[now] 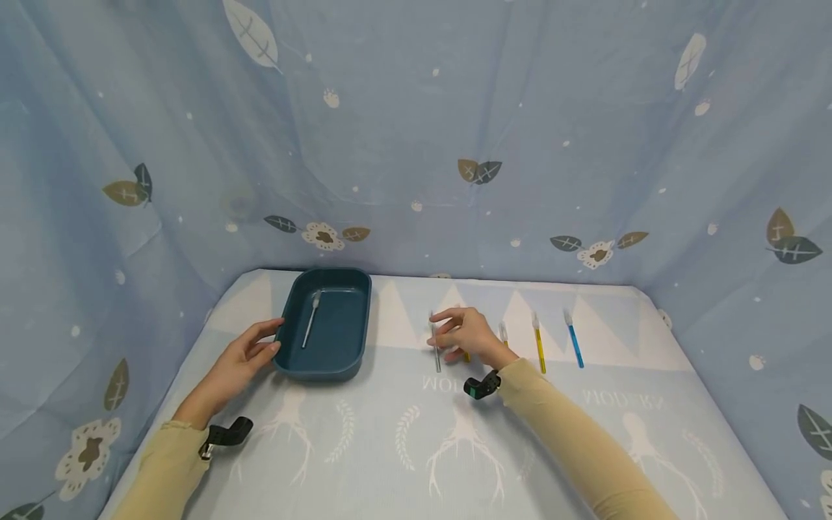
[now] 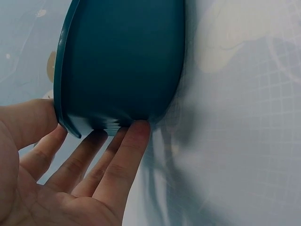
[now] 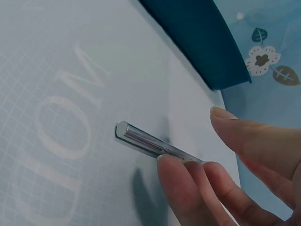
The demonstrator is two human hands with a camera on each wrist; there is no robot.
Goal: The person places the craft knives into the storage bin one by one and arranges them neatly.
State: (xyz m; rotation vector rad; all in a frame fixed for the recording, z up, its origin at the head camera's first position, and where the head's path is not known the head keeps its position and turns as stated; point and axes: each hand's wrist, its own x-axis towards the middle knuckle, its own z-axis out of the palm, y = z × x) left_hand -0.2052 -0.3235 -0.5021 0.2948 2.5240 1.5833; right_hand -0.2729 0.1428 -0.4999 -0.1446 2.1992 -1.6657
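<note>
My left hand lies against the near left wall of a dark teal tray, straight fingers touching the wall under the rim, thumb beside the rim. A silver tool lies inside the tray. My right hand hovers over a silver pen-like rod lying on the table right of the tray. In the right wrist view its fingertips touch the rod while the thumb stays apart above it. The tray fills the left wrist view.
Right of my right hand lie a short yellow tool, a longer yellow one and a blue one, side by side. Blue leaf-patterned cloth walls enclose the table on three sides. The tray's corner is beyond the rod.
</note>
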